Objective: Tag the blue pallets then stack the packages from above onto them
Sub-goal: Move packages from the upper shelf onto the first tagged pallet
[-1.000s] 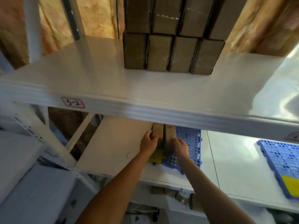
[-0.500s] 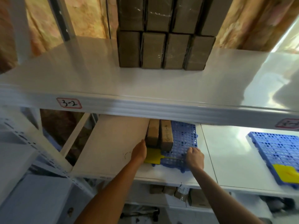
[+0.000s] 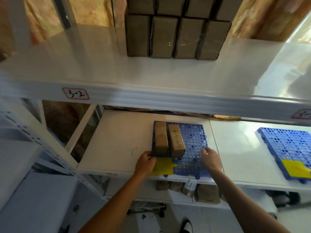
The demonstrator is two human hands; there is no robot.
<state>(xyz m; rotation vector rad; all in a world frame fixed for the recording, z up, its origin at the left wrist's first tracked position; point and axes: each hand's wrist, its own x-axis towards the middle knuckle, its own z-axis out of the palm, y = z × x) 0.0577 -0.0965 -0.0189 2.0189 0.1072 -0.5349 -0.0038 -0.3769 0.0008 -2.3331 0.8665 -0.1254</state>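
Pallet (image 3: 193, 145) carried two packages (image 3: 169, 140) and its yellow tag (image 3: 162, 166); left hand (image 3: 145, 163) gripped its corner, right hand (image 3: 211, 159) curled onto it. Stacking step; next, probably reaching for the upper packages (image 3: 176, 37).

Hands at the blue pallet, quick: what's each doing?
Left hand: grips the near-left corner of the blue perforated plastic pallet.
Right hand: curled fingers rest on that pallet; grip unclear.

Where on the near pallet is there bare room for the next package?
The pallet is bare right of the two packages, up to the right hand at its near right edge. Its left strip is crowded, with the left hand beside the yellow tag.
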